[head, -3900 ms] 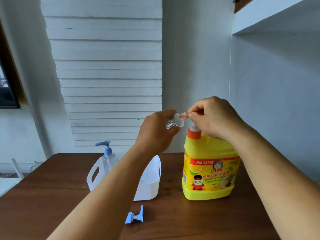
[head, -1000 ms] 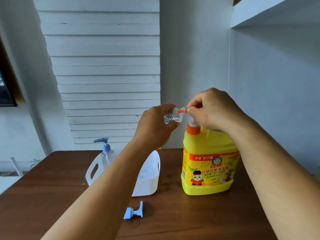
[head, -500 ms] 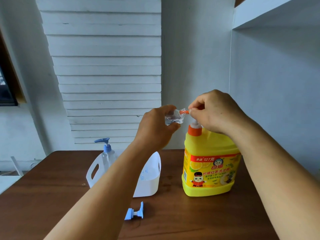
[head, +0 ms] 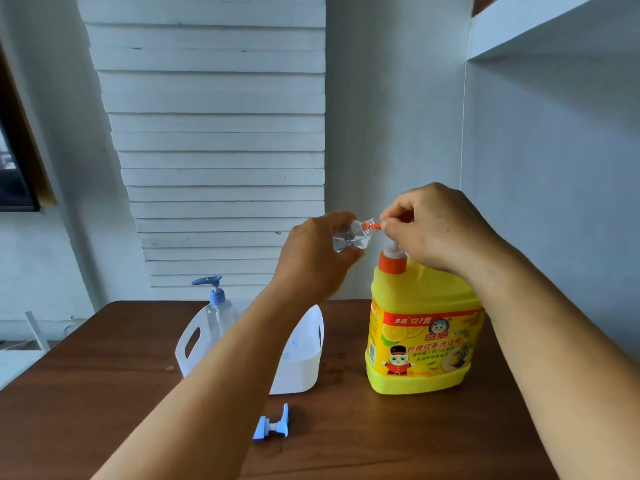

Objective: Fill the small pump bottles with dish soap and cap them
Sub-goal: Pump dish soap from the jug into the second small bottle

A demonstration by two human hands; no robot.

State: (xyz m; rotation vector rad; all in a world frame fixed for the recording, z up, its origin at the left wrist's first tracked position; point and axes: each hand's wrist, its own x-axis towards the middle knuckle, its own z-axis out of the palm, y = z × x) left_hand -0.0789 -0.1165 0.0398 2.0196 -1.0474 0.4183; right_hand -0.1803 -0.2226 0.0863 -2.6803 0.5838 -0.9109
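Observation:
A big yellow dish soap jug (head: 424,327) with an orange collar stands on the wooden table (head: 104,393). My right hand (head: 436,226) covers and presses its pump head; the orange spout tip pokes out to the left. My left hand (head: 315,258) holds a small clear bottle (head: 349,235) tilted with its open neck against that spout. A loose blue pump cap (head: 272,424) lies on the table near the front. A second small bottle with a blue pump (head: 216,306) stands in the white caddy (head: 301,368).
The white caddy with cut-out handles sits behind my left forearm, left of the jug. White walls close off the back and right, with a shelf edge (head: 554,26) overhead at the right. A dark window frame (head: 17,174) is at the far left.
Both hands and the small bottle stay at the jug's spout. The view has shifted slightly; the pump head bobbed a little under my right hand.

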